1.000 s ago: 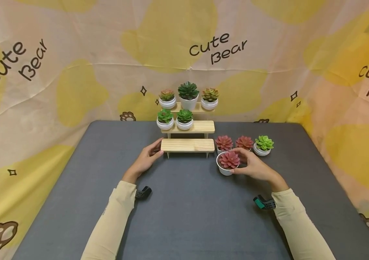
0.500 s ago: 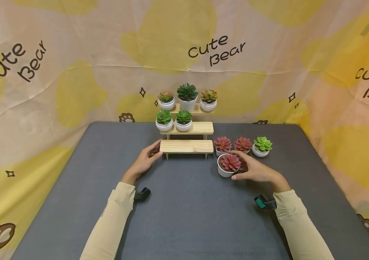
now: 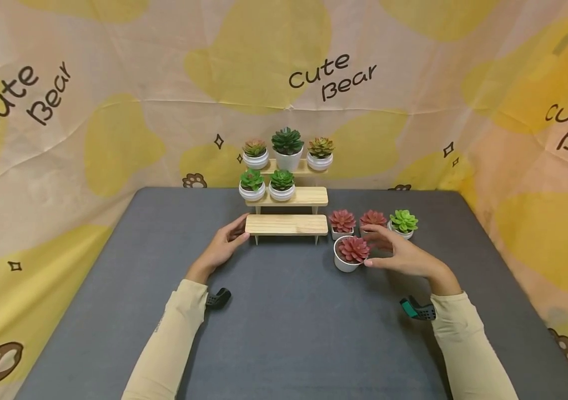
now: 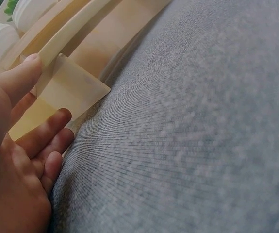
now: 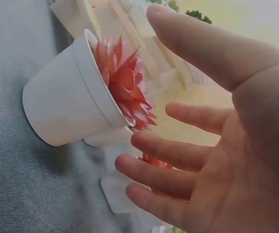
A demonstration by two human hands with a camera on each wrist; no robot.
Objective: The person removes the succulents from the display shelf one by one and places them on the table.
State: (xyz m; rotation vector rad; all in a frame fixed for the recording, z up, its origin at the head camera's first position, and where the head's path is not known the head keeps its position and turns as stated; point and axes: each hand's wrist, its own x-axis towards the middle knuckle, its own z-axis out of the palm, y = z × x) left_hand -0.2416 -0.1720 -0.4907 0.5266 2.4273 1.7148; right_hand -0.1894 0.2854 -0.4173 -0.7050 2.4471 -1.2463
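One red succulent (image 3: 373, 216) half-hidden behind spread, empty right grip (image 3: 405, 256); left grip (image 3: 220, 247) against shelf (image 3: 286, 224), hold unclear.

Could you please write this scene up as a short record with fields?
Left hand: rests against the left end of the bottom wooden step
Right hand: open beside the front red succulent, not gripping it
Front red succulent: upright in a round white pot on the gray table
Top step, left to right: orange-green succulent, dark green succulent, yellow-red succulent
Middle step: left green succulent, right green succulent
Also on table: left rear red succulent, right rear red succulent, bright green succulent
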